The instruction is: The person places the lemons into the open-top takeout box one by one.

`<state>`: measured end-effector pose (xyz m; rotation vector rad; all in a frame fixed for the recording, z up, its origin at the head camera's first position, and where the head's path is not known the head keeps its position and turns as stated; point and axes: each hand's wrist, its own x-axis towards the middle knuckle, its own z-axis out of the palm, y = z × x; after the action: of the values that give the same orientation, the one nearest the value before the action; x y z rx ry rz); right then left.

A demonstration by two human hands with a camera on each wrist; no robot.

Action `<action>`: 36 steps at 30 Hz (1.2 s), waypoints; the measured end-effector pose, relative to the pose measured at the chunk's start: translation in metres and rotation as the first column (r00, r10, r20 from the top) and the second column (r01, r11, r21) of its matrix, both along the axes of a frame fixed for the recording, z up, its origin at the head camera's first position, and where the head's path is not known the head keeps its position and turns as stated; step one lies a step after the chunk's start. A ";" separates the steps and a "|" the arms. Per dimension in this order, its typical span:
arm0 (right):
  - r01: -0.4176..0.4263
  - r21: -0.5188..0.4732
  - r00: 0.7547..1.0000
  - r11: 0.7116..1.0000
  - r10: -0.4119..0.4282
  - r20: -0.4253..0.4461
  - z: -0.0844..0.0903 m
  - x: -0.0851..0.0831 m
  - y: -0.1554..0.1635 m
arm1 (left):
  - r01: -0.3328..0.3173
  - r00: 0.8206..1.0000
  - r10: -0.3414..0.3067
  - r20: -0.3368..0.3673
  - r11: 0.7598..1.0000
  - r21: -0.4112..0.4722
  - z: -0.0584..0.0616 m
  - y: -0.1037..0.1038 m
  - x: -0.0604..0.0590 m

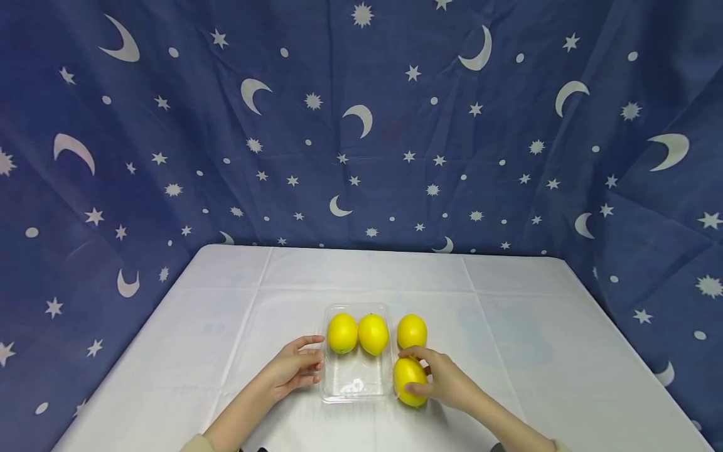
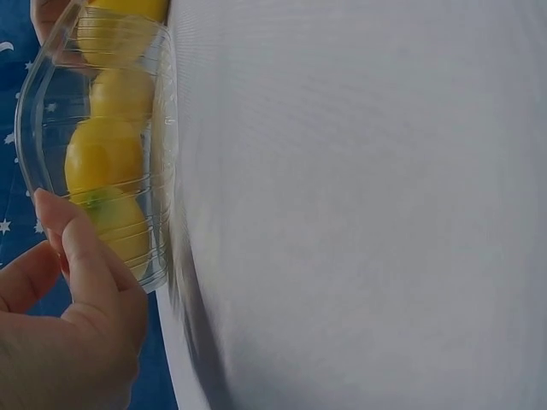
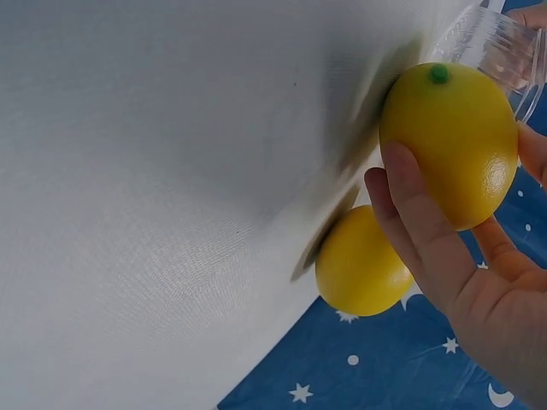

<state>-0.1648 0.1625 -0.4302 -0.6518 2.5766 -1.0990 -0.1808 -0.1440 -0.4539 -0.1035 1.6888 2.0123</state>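
A clear plastic box (image 1: 356,399) stands on the table, with two yellow lemons (image 1: 342,333) side by side in its far half. At the box's left side is my left hand (image 1: 295,366), fingers loosely extended; in the left wrist view a fingertip meets the rim, and whether it presses there I cannot tell. My right hand (image 1: 446,380) grips another lemon (image 1: 408,380) just right of the box, with fingers and thumb around it. In the right wrist view this lemon (image 3: 453,137) shows a green end. One more lemon (image 1: 412,331) lies beyond it, right of the box.
A white cloth (image 1: 316,270) with creases covers the table. Behind and at both sides hangs a dark blue curtain (image 1: 390,188) printed with moons and stars.
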 end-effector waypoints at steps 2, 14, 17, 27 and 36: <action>0.000 -0.002 1.000 1.000 0.000 0.000 0.000 0.000 0.000 | 0.001 1.000 -0.001 0.002 1.000 -0.002 0.001 0.000 0.000; -0.022 -0.031 1.000 0.999 0.023 0.020 -0.001 0.000 0.002 | -0.005 1.000 0.005 0.002 1.000 -0.001 0.001 -0.001 0.003; -0.016 -0.038 1.000 0.999 0.017 0.019 -0.001 0.001 0.003 | -0.004 1.000 0.004 -0.002 1.000 0.000 -0.001 -0.001 0.002; -0.003 -0.041 1.000 0.999 0.003 0.021 0.002 0.003 0.005 | -0.015 1.000 0.015 0.000 1.000 0.001 -0.002 -0.001 0.002; 0.050 -0.047 0.999 0.998 -0.050 0.020 0.008 0.001 0.007 | -0.035 0.999 0.035 0.005 0.999 -0.012 -0.001 0.000 0.002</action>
<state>-0.1635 0.1700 -0.4220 -0.5881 2.5713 -1.1795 -0.1790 -0.1442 -0.4553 -0.1435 1.7076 2.0261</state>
